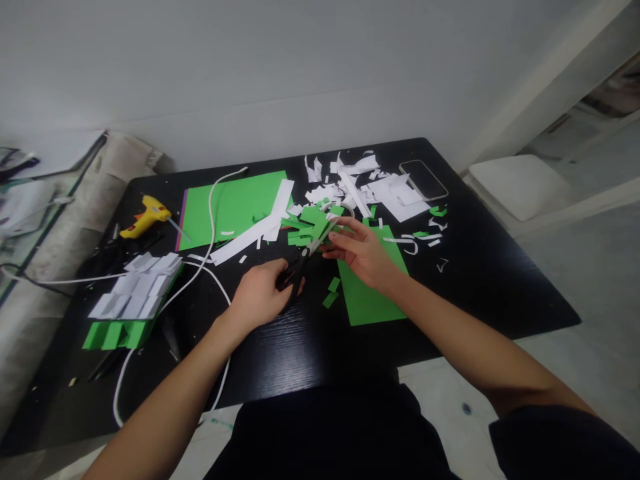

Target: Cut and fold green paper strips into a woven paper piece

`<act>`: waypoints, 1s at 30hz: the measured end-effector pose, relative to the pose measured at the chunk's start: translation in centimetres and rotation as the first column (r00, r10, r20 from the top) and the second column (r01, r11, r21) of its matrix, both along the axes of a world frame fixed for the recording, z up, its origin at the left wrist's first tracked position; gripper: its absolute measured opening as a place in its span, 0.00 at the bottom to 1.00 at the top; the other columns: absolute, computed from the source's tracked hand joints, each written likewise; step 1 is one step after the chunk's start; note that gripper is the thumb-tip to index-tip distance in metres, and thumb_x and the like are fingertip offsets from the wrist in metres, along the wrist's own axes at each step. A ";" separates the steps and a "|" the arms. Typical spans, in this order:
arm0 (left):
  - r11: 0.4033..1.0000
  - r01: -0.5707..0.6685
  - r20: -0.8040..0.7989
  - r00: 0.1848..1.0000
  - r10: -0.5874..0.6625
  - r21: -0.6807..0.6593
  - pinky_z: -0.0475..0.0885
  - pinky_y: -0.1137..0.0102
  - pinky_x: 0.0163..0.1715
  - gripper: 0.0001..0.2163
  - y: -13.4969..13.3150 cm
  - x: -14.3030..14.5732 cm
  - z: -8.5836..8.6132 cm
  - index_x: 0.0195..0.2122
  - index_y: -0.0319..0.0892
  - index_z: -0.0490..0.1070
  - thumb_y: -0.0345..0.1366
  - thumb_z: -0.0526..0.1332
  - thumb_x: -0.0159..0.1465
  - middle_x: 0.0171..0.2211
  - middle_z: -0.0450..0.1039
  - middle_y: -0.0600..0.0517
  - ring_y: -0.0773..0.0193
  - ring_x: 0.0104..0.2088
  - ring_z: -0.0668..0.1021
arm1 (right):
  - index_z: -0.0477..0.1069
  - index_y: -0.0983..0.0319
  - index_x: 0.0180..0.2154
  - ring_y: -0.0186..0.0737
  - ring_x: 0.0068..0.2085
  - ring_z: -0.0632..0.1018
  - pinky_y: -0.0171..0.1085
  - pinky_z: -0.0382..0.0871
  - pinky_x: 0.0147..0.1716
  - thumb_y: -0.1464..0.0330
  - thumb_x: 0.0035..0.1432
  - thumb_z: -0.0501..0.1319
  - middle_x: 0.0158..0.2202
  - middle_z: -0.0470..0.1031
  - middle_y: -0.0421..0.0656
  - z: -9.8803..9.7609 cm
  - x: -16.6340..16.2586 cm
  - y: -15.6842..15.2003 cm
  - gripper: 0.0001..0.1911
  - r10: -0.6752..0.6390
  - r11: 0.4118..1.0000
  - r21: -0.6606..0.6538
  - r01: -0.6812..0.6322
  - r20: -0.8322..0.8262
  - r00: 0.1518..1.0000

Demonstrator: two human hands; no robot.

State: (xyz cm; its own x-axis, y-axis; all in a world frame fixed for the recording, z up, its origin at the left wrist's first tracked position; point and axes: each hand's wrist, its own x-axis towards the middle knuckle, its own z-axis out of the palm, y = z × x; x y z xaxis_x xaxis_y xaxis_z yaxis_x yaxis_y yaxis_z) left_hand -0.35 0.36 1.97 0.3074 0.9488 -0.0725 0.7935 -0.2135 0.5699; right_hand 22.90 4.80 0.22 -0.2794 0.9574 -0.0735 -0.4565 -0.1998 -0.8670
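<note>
My left hand (pixel 260 293) is closed around the black handles of a pair of scissors (pixel 305 253), whose blades point away to the upper right. Close to the blade tips, the fingers of my right hand (pixel 364 255) are curled in a pinch; what they hold is hidden. A pile of small cut green paper pieces (pixel 313 219) lies just beyond the blades. Under my right wrist is a green sheet (pixel 373 300), partly covered by the forearm. Two small green pieces (pixel 332 292) lie between the hands on the black table (pixel 310 353).
White paper scraps (pixel 350 183) and a phone (pixel 424 180) lie at the back right. Left are stacked coloured sheets (pixel 235 200), a long white strip (pixel 245 241), a yellow glue gun (pixel 147 217) and a folded white-and-green paper construction (pixel 133 293). A white cable (pixel 213 213) crosses there.
</note>
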 end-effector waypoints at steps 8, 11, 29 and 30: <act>1.000 -0.011 0.011 1.000 0.011 0.004 0.58 0.66 0.29 0.15 0.0 0.0 0.1 0.26 0.46 0.60 0.48 0.60 0.65 0.25 0.69 0.52 0.60 0.26 0.70 | 0.76 0.56 0.45 0.41 0.39 0.85 0.42 0.85 0.41 0.61 0.50 0.80 0.40 0.83 0.39 -0.6 -0.1 0.2 0.23 -0.017 0.999 0.031 0.015 0.042 0.999; 1.000 -0.018 0.015 1.000 0.018 -0.005 0.58 0.66 0.29 0.15 0.0 0.0 0.2 0.26 0.46 0.61 0.47 0.60 0.65 0.25 0.69 0.52 0.60 0.26 0.70 | 0.78 0.56 0.46 0.41 0.38 0.85 0.41 0.85 0.38 0.61 0.49 0.81 0.40 0.83 0.39 -0.6 -0.1 0.2 0.23 -0.022 0.999 0.024 0.021 0.037 0.999; 1.000 0.013 0.061 0.998 -0.011 -0.025 0.58 0.67 0.29 0.15 0.0 -0.1 0.0 0.26 0.45 0.63 0.47 0.61 0.65 0.25 0.68 0.53 0.62 0.27 0.70 | 0.82 0.55 0.42 0.43 0.44 0.85 0.44 0.85 0.46 0.63 0.46 0.82 0.40 0.85 0.39 -1.1 -0.1 0.5 0.20 -0.066 0.998 0.018 0.066 -0.008 0.998; 1.000 0.010 0.057 0.998 -0.008 -0.027 0.58 0.66 0.29 0.15 0.0 -0.1 0.0 0.27 0.45 0.63 0.47 0.61 0.65 0.26 0.69 0.53 0.62 0.27 0.70 | 0.83 0.55 0.42 0.43 0.44 0.85 0.45 0.85 0.47 0.63 0.46 0.82 0.41 0.85 0.39 -1.1 -0.1 0.5 0.20 -0.072 0.997 0.015 0.072 -0.005 0.997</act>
